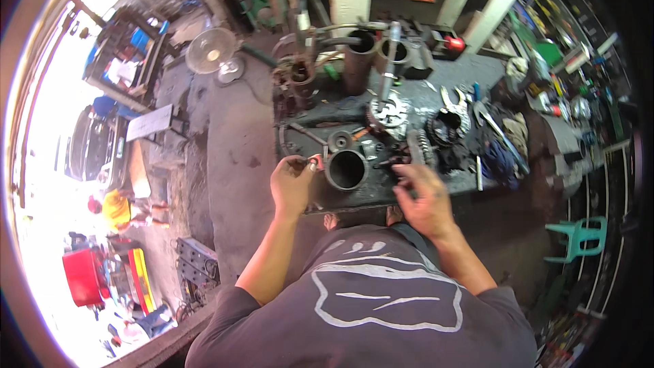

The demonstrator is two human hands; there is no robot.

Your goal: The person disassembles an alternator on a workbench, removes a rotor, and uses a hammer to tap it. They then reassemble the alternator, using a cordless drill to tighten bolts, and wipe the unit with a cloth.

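Note:
My left hand (291,182) pinches a small red piece (317,161) with a pale, shiny end; its exact kind cannot be told. Close beside it, a dark metal cylinder (330,176) stands upright on the worktop, its round mouth facing up. Behind the cylinder lies a round grey part (340,140) with a hole in its middle. To the right, my right hand (428,197) hovers over the worktop's near edge, somewhat blurred, thumb and fingers apart. Just beyond its fingertips are small dark metal parts and a coil spring or ridged shaft (421,146).
The dark, greasy worktop (381,194) carries toothed metal rings (390,114), wrenches (501,133), a dark blue rag (501,163) and tall open cylinders (357,71) at the back. A fan (212,51) stands left, a green plastic stool (579,238) right. A person in yellow (117,211) is far left.

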